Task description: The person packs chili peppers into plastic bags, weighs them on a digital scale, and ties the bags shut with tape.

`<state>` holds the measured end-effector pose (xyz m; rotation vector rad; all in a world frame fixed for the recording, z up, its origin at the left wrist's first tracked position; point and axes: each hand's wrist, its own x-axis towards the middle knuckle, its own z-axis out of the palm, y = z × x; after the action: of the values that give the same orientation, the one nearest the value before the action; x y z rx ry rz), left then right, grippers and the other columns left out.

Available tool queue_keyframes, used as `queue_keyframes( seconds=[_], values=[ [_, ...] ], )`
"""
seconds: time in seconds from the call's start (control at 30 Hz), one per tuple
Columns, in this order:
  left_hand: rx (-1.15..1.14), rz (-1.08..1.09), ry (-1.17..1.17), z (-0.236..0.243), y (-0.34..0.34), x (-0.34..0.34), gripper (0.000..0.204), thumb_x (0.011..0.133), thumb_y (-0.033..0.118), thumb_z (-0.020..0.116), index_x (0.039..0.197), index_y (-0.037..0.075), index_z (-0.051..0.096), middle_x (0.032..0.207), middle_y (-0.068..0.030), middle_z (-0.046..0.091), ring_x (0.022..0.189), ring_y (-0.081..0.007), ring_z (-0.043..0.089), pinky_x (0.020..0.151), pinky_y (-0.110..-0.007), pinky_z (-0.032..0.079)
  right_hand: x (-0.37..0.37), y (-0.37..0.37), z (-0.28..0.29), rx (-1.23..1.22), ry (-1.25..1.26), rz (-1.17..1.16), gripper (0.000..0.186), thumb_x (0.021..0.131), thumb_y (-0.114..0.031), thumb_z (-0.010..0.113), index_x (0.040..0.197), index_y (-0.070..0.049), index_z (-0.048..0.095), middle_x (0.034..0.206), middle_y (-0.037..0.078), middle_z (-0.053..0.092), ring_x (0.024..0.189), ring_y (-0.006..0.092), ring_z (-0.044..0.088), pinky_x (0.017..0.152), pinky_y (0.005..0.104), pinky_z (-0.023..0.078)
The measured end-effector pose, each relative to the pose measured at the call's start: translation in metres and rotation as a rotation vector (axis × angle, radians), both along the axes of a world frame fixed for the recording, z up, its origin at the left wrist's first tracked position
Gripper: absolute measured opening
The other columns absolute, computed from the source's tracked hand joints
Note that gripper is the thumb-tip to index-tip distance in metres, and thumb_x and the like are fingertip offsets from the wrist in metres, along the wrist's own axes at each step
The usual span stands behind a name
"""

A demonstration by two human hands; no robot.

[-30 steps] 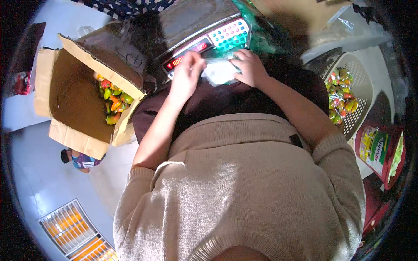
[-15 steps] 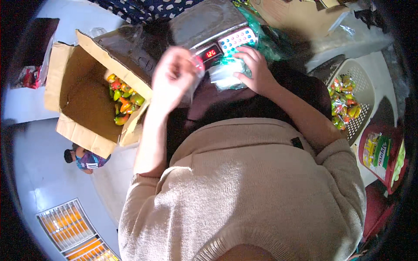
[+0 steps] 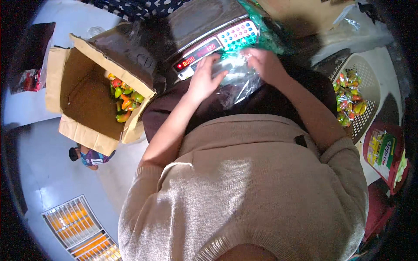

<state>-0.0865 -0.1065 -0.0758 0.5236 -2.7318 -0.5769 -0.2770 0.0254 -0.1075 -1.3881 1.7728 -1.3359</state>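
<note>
Head view shows a clear plastic bag (image 3: 240,82) over the lap, between the two hands. The left hand (image 3: 204,79) has its thumb and fingers spread apart by the bag's near side. The right hand (image 3: 265,65) bends over the bag's other side, but it is blurry, so I cannot tell if it pinches. I see no pepper in this bag, so I think its filling is not yet done. Some wrapped peppers (image 3: 348,102) sit in a pale basket (image 3: 373,89) on the right, and they look finished. Loose peppers (image 3: 126,102) lie in the cardboard box (image 3: 80,89) on the left; those look left to do. A scale (image 3: 207,21) shows red glowing numbers and has rows of little buttons. A dark red sack (image 3: 375,135) has a green and yellow label with big pale letters.
</note>
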Motion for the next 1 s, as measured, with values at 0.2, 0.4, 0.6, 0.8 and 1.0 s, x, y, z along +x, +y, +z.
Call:
queue_keyframes(
  seconds=[0.2,0.4,0.6,0.8,1.0],
  values=[
    [-0.057,-0.086,-0.386,-0.029,0.004,-0.028,0.067,0.083,0.049,0.054,0.129,0.002,0.041,0.114,-0.0259,0.054,0.107,-0.0397,0.052,0.093,-0.045,0.040,-0.026,0.000,-0.030,0.214,0.853,0.000,0.019,0.081,-0.021,0.053,0.095,-0.009,0.060,0.108,0.009,0.058,0.097,0.0282,0.058,0.084,0.0447,0.047],
    [0.131,0.046,-0.540,-0.044,-0.008,-0.025,0.065,0.086,0.054,0.046,0.130,0.006,0.044,0.121,-0.0172,0.053,0.115,-0.0354,0.047,0.098,-0.045,0.036,-0.023,-0.004,-0.028,0.477,0.846,-0.078,0.040,0.087,-0.024,0.051,0.125,-0.013,0.049,0.137,-0.003,0.037,0.120,0.0201,0.042,0.095,0.0633,0.030],
    [-0.255,0.176,-0.442,-0.039,-0.010,-0.004,0.052,0.083,0.041,0.055,0.122,0.007,0.052,0.122,-0.0111,0.049,0.116,-0.0288,0.043,0.098,-0.049,0.030,-0.021,-0.010,-0.016,0.391,0.741,-0.216,0.036,0.088,-0.024,0.049,0.122,-0.012,0.052,0.131,0.000,0.045,0.118,0.0238,0.046,0.096,0.0570,0.034],
    [0.959,0.082,0.090,-0.005,0.012,-0.018,0.046,0.092,0.034,0.052,0.124,0.002,0.050,0.118,-0.0099,0.056,0.107,-0.0178,0.052,0.092,-0.029,0.038,-0.022,-0.002,-0.010,-0.061,-0.039,-0.120,0.031,0.094,-0.026,0.045,0.115,-0.007,0.058,0.099,0.004,0.063,0.093,0.0173,0.057,0.084,0.0314,0.046],
    [1.048,0.046,-0.133,0.006,0.003,-0.008,0.017,0.085,0.016,0.064,0.096,0.004,0.062,0.085,0.0021,0.061,0.080,-0.0059,0.054,0.077,-0.021,0.041,-0.032,0.001,-0.006,-0.232,-0.561,-0.047,0.030,0.095,-0.020,0.047,0.116,-0.002,0.057,0.087,0.002,0.059,0.078,0.0125,0.057,0.078,0.0273,0.047]
  ],
)
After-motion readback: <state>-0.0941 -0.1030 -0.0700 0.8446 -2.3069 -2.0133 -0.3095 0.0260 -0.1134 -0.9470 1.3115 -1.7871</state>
